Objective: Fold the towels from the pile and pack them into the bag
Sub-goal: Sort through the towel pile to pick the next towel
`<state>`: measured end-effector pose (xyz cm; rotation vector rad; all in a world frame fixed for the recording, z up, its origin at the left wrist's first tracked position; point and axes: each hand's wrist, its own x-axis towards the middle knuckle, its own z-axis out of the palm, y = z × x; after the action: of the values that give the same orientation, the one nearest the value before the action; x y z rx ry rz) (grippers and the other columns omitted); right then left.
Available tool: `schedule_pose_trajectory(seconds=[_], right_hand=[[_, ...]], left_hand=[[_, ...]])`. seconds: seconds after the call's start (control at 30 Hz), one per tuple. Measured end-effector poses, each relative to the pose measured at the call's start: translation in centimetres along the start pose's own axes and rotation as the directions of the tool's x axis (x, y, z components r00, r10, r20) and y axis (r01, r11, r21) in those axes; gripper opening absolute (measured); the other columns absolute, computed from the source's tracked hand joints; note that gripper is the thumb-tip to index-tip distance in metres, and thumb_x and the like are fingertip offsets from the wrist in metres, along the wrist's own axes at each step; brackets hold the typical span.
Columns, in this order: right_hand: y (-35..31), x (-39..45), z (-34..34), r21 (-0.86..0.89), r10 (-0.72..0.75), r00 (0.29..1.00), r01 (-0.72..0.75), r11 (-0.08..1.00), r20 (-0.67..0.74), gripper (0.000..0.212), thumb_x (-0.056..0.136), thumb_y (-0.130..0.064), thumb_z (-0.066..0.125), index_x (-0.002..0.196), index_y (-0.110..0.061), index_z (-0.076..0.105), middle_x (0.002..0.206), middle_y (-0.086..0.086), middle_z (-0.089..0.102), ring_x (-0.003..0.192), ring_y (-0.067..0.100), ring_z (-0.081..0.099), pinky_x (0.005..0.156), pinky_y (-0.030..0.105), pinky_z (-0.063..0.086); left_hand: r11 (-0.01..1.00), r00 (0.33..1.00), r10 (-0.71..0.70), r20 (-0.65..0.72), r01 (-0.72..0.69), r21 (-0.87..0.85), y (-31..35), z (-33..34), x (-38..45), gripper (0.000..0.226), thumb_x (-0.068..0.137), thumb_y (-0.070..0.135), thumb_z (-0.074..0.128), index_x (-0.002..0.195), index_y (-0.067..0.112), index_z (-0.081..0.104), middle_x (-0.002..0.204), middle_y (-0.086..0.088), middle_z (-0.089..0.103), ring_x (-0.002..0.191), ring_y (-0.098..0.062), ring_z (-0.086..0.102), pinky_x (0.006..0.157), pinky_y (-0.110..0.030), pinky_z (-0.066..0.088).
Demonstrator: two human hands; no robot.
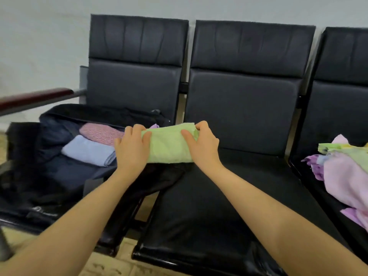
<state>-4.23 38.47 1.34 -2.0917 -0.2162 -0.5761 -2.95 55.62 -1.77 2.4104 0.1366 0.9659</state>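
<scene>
**Folded green towel being carried to the bag**

Fingers of the left hand [132,145] and right hand [201,143] are curling over the ends of a folded green towel [169,145], thumbs on top, gripping it above the gap between two black seats. The open dark bag [59,176], on the left seat, is already holding a blue towel [89,150] and a pink towel [101,133]. The pile [346,168] is waiting on the right seat. Keeping both ends pinched evenly should stop the fold from opening.
</scene>
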Motion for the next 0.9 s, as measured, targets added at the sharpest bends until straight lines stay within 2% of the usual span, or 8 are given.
schedule_pose_trajectory(seconds=[0.13, 0.2, 0.27, 0.37, 0.5, 0.63, 0.77, 0.9], right_hand=[[-2.6, 2.9, 5.1, 0.004, -0.031, 0.998, 0.030, 1.000, 0.062, 0.024, 0.093, -0.035, 0.058, 0.090, -0.017, 0.042, 0.079, -0.009, 0.047, 0.070, 0.003, 0.042, 0.092, 0.039, 0.037], [-3.3, 4.3, 7.6, -0.014, -0.040, 0.995, 0.041, 0.999, 0.087, 0.024, 0.093, -0.036, 0.057, 0.091, -0.018, 0.042, 0.082, -0.009, 0.048, 0.071, 0.004, 0.042, 0.087, 0.034, 0.029], [-3.6, 5.6, 10.2, -0.026, -0.036, 0.994, 0.039, 0.999, 0.102, 0.023, 0.094, -0.035, 0.057, 0.092, -0.018, 0.041, 0.088, -0.006, 0.051, 0.075, 0.009, 0.044, 0.085, 0.033, 0.024], [-3.1, 7.3, 13.7, -0.043, -0.021, 0.993, 0.026, 0.999, 0.118, 0.023, 0.094, -0.033, 0.057, 0.092, -0.018, 0.039, 0.093, -0.004, 0.051, 0.084, 0.015, 0.045, 0.089, 0.035, 0.030], [-0.9, 8.6, 17.3, -0.135, -0.060, 0.988, 0.079, 0.988, 0.142, 0.023, 0.095, -0.030, 0.056, 0.094, -0.018, 0.037, 0.095, -0.004, 0.048, 0.086, 0.016, 0.042, 0.082, 0.030, 0.022], [1.6, 8.6, 19.0, -0.211, -0.070, 0.986, 0.101, 0.972, 0.152, 0.017, 0.097, -0.028, 0.053, 0.099, -0.016, 0.041, 0.100, -0.003, 0.049, 0.091, 0.018, 0.043, 0.084, 0.031, 0.022], [4.2, 7.6, 20.7, -0.361, -0.107, 0.980, 0.163, 0.918, 0.168, 0.023, 0.096, -0.027, 0.052, 0.112, -0.011, 0.045, 0.111, 0.003, 0.056, 0.101, 0.024, 0.052, 0.080, 0.033, 0.017], [4.7, 7.8, 22.2, -0.583, -0.129, 0.966, 0.240, 0.776, 0.225, 0.030, 0.091, -0.031, 0.060, 0.108, -0.010, 0.049, 0.096, 0.008, 0.063, 0.085, 0.029, 0.060, 0.073, 0.039, 0.018]], left_hand=[[0.998, 0.999, -0.012, -0.040, 0.014, 0.065, -4.8, -1.8, 3.6, 0.024, 0.100, 0.027, 0.043, 0.110, 0.008, 0.055, 0.107, -0.012, 0.054, 0.099, -0.033, 0.049, 0.083, -0.038, 0.026], [0.997, 0.999, -0.029, -0.040, 0.032, 0.077, -7.0, -1.9, 5.3, 0.025, 0.100, 0.026, 0.043, 0.110, 0.007, 0.055, 0.107, -0.013, 0.054, 0.099, -0.033, 0.049, 0.082, -0.037, 0.024], [0.994, 0.998, -0.069, -0.011, 0.070, 0.081, -9.0, -1.3, 7.0, 0.026, 0.101, 0.027, 0.042, 0.112, 0.007, 0.055, 0.110, -0.013, 0.053, 0.100, -0.034, 0.048, 0.082, -0.037, 0.024], [0.989, 0.993, -0.111, 0.037, 0.107, 0.099, -12.0, 0.4, 9.1, 0.027, 0.101, 0.028, 0.041, 0.113, 0.008, 0.054, 0.112, -0.012, 0.053, 0.102, -0.033, 0.048, 0.088, -0.041, 0.028], [0.990, 0.987, -0.110, 0.117, 0.098, 0.104, -15.2, 3.5, 11.2, 0.026, 0.101, 0.028, 0.041, 0.114, 0.008, 0.054, 0.112, -0.012, 0.052, 0.104, -0.034, 0.049, 0.091, -0.043, 0.028], [0.995, 0.984, -0.059, 0.170, 0.045, 0.085, -17.6, 6.7, 11.5, 0.025, 0.099, 0.024, 0.047, 0.114, 0.006, 0.056, 0.112, -0.016, 0.053, 0.107, -0.036, 0.052, 0.091, -0.048, 0.031], [0.992, 0.962, -0.055, 0.266, 0.023, 0.122, -19.5, 9.7, 10.3, 0.023, 0.098, 0.027, 0.048, 0.109, 0.009, 0.057, 0.108, -0.014, 0.055, 0.108, -0.033, 0.052, 0.084, -0.044, 0.029], [0.972, 0.931, -0.055, 0.360, -0.032, 0.234, -21.5, 11.6, 9.4, 0.025, 0.099, 0.034, 0.041, 0.111, 0.018, 0.057, 0.105, -0.007, 0.054, 0.106, -0.030, 0.053, 0.074, -0.037, 0.017]])
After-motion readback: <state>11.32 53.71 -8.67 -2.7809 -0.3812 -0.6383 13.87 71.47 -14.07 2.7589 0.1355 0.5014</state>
